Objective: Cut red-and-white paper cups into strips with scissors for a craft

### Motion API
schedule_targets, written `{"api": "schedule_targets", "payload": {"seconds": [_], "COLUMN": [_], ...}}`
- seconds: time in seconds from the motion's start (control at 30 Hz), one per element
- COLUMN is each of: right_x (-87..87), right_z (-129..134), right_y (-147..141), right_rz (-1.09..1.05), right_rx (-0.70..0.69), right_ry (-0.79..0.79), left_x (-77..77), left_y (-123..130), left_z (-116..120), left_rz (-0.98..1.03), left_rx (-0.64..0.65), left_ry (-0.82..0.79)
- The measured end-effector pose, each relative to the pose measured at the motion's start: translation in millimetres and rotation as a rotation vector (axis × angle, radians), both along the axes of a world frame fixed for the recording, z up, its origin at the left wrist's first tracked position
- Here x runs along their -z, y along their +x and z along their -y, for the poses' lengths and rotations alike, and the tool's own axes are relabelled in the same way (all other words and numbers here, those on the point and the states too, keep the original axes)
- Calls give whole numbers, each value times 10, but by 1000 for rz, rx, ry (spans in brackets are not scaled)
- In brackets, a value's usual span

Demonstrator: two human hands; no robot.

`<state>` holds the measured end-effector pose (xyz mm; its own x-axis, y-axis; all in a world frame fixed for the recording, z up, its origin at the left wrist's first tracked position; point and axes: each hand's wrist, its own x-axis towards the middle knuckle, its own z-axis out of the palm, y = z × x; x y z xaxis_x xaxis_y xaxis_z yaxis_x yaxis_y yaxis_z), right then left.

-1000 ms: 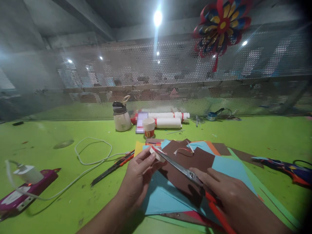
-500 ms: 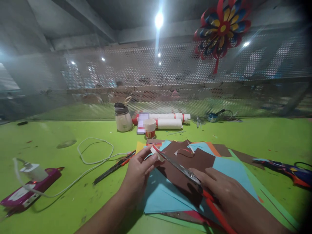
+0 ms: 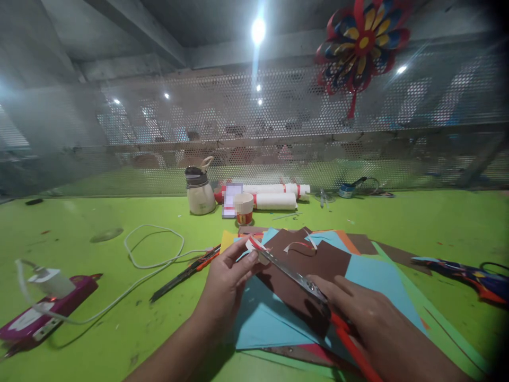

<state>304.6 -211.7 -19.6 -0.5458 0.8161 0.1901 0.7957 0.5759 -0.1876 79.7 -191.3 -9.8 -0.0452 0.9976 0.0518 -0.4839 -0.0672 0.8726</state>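
Between the thumb and fingers of my left hand point(image 3: 225, 281) is a small white paper piece point(image 3: 251, 244) with a red band. My right hand point(image 3: 353, 310) grips red-handled scissors point(image 3: 298, 278), whose blades point up and left to the paper's right edge. The tips overlap it in view; whether they are cutting I cannot tell. Below both hands lie brown paper sheets point(image 3: 336, 268) and light blue sheets point(image 3: 385, 286). A thin curled red-and-white paper strip point(image 3: 298, 245) rests on the brown paper.
A black-and-orange utility knife point(image 3: 183, 273) lies left of the papers. Further left, a white cable point(image 3: 135, 284) runs from a charger on a purple power strip point(image 3: 75, 297). Behind stand a paper cup point(image 3: 244, 209), bottle point(image 3: 200, 196) and white rolls point(image 3: 276, 201). A glue gun point(image 3: 465, 278) lies right.
The scissor tips have drawn back slightly down and right from the top of the paper piece, exposing more of its red band. My left hand has stayed nearly still.
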Motion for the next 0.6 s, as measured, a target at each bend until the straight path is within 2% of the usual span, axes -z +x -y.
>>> {"api": "schedule_targets", "payload": {"seconds": [0.37, 0.6], "right_x": [-21, -75], "right_z": [3, 16], "right_y": [-15, -36], "right_rz": [-79, -47], "right_rx": [-11, -20], "right_ry": [102, 90], "left_x": [14, 22], "left_y": [12, 24], "left_z": [23, 29], "left_rz": [9, 18], "left_rx": [-6, -7], "left_ry": [-24, -32]}}
